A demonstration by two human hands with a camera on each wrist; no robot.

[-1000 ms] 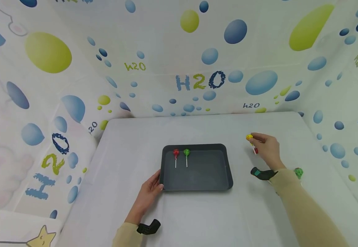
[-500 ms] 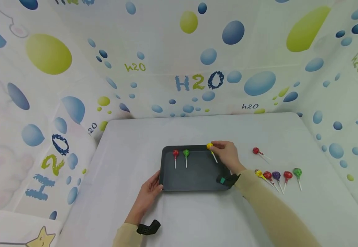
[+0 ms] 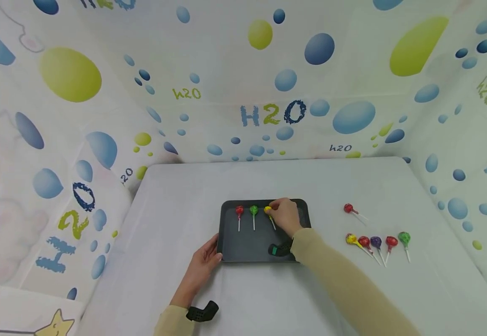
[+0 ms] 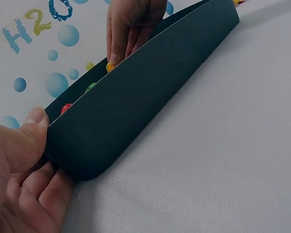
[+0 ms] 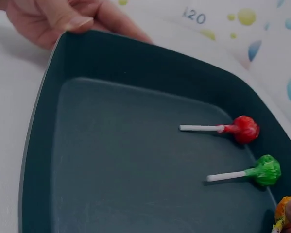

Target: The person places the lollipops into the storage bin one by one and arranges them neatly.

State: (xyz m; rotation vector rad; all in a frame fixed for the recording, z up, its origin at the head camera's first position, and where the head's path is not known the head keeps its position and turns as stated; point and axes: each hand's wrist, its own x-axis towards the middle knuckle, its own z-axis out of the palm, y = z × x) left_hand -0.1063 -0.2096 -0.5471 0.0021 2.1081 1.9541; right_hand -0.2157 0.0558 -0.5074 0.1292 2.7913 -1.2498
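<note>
As a yellow-wrapped, round-headed lollipop [image 3: 267, 210] on a white stick slants inside the far edge of a dark grey, rectangular, raised-rim tray [image 3: 243, 247], the grip of a person's right hand [image 3: 285, 217] pinches it by the head; whether it touches the tray is unclear. To its left, a green-wrapped lollipop [image 3: 253, 211] and a red-wrapped lollipop [image 3: 239, 211] lie side by side. The left hand [image 3: 203, 262] grasps the tray's near left corner, thumb on the rim. On the white-covered desk [image 3: 176, 210], at right, a lone red lollipop [image 3: 348, 208] lies beyond a row of five lollipops [image 3: 376, 241]: yellow, red, purple, red, green. White fabric [image 3: 222, 56] printed "H2O" stands behind.
</note>
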